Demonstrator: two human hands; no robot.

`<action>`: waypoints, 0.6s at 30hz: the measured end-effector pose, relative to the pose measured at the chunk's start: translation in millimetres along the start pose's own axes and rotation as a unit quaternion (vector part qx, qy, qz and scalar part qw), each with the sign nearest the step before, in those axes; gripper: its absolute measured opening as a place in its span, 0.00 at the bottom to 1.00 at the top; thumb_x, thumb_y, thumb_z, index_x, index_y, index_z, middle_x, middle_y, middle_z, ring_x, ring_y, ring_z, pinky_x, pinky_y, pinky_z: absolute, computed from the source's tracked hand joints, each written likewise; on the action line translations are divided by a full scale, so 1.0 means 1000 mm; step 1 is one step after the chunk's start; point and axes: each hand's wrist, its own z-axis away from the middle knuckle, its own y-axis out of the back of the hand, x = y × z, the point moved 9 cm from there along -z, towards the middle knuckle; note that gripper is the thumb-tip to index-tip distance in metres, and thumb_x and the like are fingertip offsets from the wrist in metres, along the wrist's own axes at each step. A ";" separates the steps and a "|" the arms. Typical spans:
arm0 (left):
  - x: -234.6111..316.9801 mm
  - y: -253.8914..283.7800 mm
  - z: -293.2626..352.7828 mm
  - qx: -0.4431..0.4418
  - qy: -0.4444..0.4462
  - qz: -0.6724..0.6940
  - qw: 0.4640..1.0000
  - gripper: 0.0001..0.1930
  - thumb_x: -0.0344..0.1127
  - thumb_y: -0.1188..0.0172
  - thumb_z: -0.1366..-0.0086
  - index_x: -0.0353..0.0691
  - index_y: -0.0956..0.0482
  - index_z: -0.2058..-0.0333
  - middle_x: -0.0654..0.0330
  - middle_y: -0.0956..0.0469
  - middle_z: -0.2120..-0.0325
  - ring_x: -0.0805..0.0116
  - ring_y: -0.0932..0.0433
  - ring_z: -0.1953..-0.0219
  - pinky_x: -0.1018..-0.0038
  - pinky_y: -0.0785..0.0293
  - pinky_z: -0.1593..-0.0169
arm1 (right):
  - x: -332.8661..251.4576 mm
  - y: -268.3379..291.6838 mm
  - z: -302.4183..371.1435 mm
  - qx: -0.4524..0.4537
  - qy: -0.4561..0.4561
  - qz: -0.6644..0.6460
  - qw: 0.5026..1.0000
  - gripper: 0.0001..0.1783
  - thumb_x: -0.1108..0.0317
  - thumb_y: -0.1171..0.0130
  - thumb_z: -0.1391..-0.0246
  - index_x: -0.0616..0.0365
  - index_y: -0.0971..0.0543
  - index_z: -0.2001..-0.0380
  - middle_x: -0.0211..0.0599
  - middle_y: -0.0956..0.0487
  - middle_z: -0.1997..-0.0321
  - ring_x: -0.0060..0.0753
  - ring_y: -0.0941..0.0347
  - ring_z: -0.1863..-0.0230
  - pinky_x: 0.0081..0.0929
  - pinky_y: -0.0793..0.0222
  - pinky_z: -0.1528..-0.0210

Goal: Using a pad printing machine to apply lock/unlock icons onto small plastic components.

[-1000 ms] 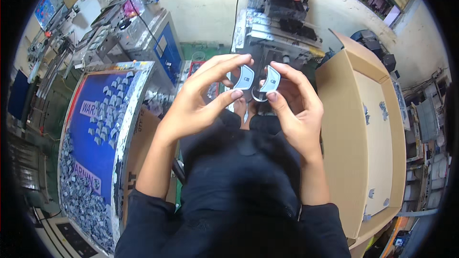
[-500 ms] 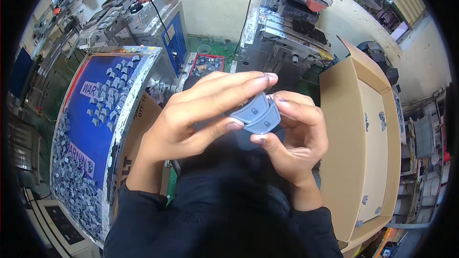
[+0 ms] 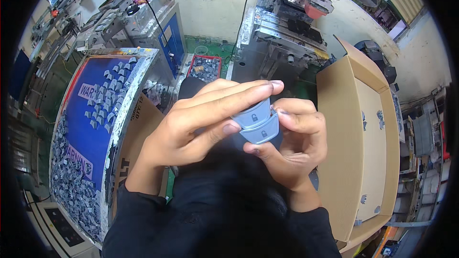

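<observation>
Two small grey plastic buttons, each with a dark padlock mark, are in front of me, one just above the other. My left hand (image 3: 191, 119) has its fingers laid over the upper button (image 3: 247, 117) and its thumb at the side, so it is closed on that piece. Between thumb and fingertips my right hand (image 3: 303, 138) pinches the lower button (image 3: 264, 134). The edges of the two pieces touch or overlap; whether they are joined I cannot tell. Fingers cover the upper button's far side. Dark stains mark several fingertips.
To the left, a blue board (image 3: 76, 117) with a pale edge carries many loose grey buttons (image 3: 79, 196). An open cardboard box (image 3: 337, 129) at the right holds a few grey pieces. Beyond my hands are a red-rimmed tray (image 3: 220, 68) of grey parts and a machine (image 3: 291, 38).
The lower button and my right thumb have shifted slightly down and left. My left fingers have edged to the right. Both hands keep their grip.
</observation>
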 end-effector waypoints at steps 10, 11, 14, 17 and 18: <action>0.008 -0.001 0.000 -0.010 -0.022 -0.030 0.999 0.25 0.41 0.49 0.27 0.31 0.27 0.38 0.40 0.24 0.42 0.44 0.25 0.39 0.55 0.33 0.38 | -0.007 -0.002 0.000 -0.003 0.008 0.014 1.000 0.34 0.74 0.16 0.66 0.59 0.24 0.54 0.46 0.19 0.54 0.37 0.21 0.52 0.37 0.27 0.44; 0.008 -0.001 0.000 -0.010 -0.022 -0.030 0.999 0.25 0.41 0.49 0.27 0.31 0.27 0.38 0.40 0.24 0.42 0.44 0.25 0.39 0.55 0.33 0.38 | -0.006 -0.002 0.000 -0.004 0.007 0.014 1.000 0.34 0.74 0.16 0.66 0.59 0.24 0.54 0.46 0.19 0.54 0.37 0.21 0.52 0.37 0.27 0.44; 0.008 -0.001 0.000 -0.011 -0.027 -0.033 0.999 0.25 0.40 0.48 0.27 0.31 0.27 0.38 0.40 0.24 0.42 0.44 0.25 0.39 0.56 0.33 0.38 | -0.004 -0.001 0.001 -0.001 0.002 0.004 1.000 0.34 0.74 0.16 0.66 0.59 0.24 0.54 0.46 0.19 0.55 0.37 0.21 0.53 0.37 0.27 0.44; 0.009 -0.001 0.000 -0.012 -0.020 -0.033 0.999 0.25 0.40 0.48 0.27 0.31 0.26 0.38 0.40 0.23 0.42 0.44 0.25 0.39 0.56 0.33 0.38 | -0.005 -0.002 0.001 -0.001 0.000 0.006 1.000 0.34 0.74 0.16 0.66 0.59 0.24 0.55 0.46 0.19 0.55 0.37 0.21 0.53 0.37 0.27 0.43; 0.009 -0.001 0.000 -0.010 -0.020 -0.034 0.999 0.25 0.40 0.48 0.27 0.32 0.26 0.38 0.40 0.23 0.42 0.44 0.25 0.39 0.57 0.33 0.39 | -0.005 -0.002 0.001 0.000 0.001 0.004 1.000 0.34 0.74 0.16 0.66 0.59 0.24 0.55 0.46 0.19 0.55 0.36 0.21 0.53 0.37 0.27 0.43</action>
